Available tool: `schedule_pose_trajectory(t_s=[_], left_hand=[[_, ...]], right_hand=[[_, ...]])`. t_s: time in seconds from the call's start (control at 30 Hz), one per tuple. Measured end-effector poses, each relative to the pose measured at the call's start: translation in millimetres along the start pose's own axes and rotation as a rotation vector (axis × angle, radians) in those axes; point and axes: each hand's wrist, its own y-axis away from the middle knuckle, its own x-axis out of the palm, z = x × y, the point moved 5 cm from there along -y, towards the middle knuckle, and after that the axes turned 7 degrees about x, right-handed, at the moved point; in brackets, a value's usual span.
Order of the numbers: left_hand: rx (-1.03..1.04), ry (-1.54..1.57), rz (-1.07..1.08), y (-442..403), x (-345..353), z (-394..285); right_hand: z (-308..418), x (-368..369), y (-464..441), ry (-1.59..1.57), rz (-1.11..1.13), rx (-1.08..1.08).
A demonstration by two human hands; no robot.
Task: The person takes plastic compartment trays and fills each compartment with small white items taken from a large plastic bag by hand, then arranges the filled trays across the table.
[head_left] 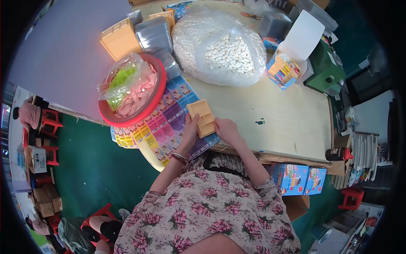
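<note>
A small tan compartment tray (201,118) is held over the table's front edge. My left hand (190,128) grips its left side, and my right hand (227,130) has its fingers closed at the right side. No loose contents can be made out in the tray. Beneath and left of it lie colourful printed sheets (168,113). On their far left part stands a red basin (161,80) with pink pieces (137,92) and a plastic bag of green strips (122,81). Behind the tray sits a big clear bag of small white pieces (230,53).
Tan trays (121,39) and clear plastic boxes (154,36) are stacked at the back left. An open box (283,70) with coloured items and a green case (325,67) stand at the right. Blue boxes (292,180) lie below the table edge.
</note>
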Motion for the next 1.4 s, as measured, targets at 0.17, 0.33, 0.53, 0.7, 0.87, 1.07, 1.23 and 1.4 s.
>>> schedule_pose_trajectory(t_s=[0.17, 0.33, 0.53, 0.7, 0.87, 1.07, 1.23, 1.4], left_hand=[[0.002, 0.035, 0.037, 7.1, 1.2, -8.1], [0.042, -0.004, -0.044, 12.3, -5.0, -32.3], [0.637, -1.264, -0.424, 69.1, -62.6, -87.9], [0.083, -1.239, -0.987, 129.9, -174.8, -81.0], [0.022, -0.271, -0.641, 124.4, -186.0, -79.2], [0.050, -0.371, -0.504, 115.2, -198.7, -96.7], [0.035, -0.378, -0.493, 113.1, -212.1, -94.0], [0.291, -1.909, -0.798, 129.9, -179.4, -134.8]], right_hand=[[5.6, -6.4, 7.1, -0.037, -0.044, -0.001], [-14.3, -19.0, 9.8, -0.155, -0.178, 0.157], [-71.6, -22.4, 8.2, -0.387, -0.207, 0.265], [-42.2, -11.9, 15.9, -0.528, -0.213, 0.093], [-17.1, 9.3, -6.5, -0.623, -0.105, 0.101], [-30.0, 18.7, -3.8, -0.573, -0.049, 0.132], [-31.1, 17.5, 0.6, -0.632, -0.085, 0.141], [-40.5, -27.1, 0.7, -0.595, -0.178, 0.189]])
